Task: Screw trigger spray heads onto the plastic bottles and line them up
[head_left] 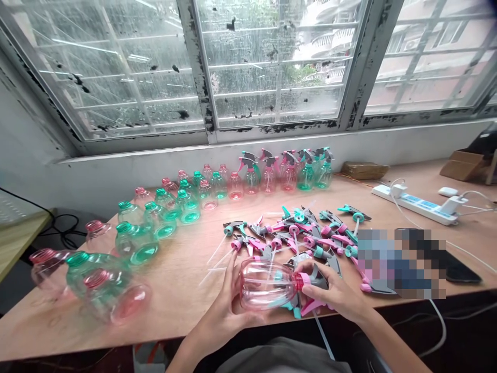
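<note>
A clear pink spray bottle (264, 292) lies on its side in the air above the table's front edge, its neck pointing right. My left hand (229, 300) is wrapped around the bottle's base end. With my right hand (330, 292) I grip the pink collar of a grey-and-pink trigger sprayer head (306, 280) at the bottle's neck. The sprayer's thin tube shows inside the bottle. Just beyond my hands spreads a pile of loose trigger sprayer heads (295, 230) in pink, teal and grey, with white dip tubes sticking out.
Several open pink and green bottles (155, 220) stand along the left and back of the wooden table (186, 290). Bottles with sprayers fitted (289, 173) line the wall. A power strip (415, 204), a cardboard box (462, 163) and a dark phone-like object (464, 267) lie right.
</note>
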{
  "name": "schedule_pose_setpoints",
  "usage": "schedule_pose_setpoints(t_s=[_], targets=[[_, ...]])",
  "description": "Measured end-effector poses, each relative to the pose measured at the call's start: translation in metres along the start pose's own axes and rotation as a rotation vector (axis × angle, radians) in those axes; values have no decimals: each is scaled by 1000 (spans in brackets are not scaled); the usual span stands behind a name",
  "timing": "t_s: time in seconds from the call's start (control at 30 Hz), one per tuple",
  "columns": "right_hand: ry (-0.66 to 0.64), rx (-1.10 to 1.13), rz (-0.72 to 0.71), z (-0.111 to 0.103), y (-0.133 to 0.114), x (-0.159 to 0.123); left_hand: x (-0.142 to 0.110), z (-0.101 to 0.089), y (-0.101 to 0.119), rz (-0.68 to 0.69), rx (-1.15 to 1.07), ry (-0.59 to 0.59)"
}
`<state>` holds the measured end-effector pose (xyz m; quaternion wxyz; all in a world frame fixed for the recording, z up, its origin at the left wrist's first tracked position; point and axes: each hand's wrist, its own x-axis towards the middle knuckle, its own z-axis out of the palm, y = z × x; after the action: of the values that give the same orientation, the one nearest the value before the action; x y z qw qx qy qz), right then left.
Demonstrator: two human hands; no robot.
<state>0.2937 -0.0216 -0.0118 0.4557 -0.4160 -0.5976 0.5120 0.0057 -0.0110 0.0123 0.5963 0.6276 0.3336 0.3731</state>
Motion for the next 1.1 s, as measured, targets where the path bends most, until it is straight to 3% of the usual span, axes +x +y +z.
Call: schedule_pose_setpoints(t_s=[0.57,0.8,0.97,1.1], targets=[[15,-126,-2,-1,-1,1,-4,-7,-8,43,116,-108],[-33,-133,16,-4,4,1,-1,-9,-10,72,12,-181],[-25,-115,24,-4,5,1,-1,-12,-18,81,196,-108],[-11,-121,3,-4,4,2,-2,-12,-18,69,172,-83]])
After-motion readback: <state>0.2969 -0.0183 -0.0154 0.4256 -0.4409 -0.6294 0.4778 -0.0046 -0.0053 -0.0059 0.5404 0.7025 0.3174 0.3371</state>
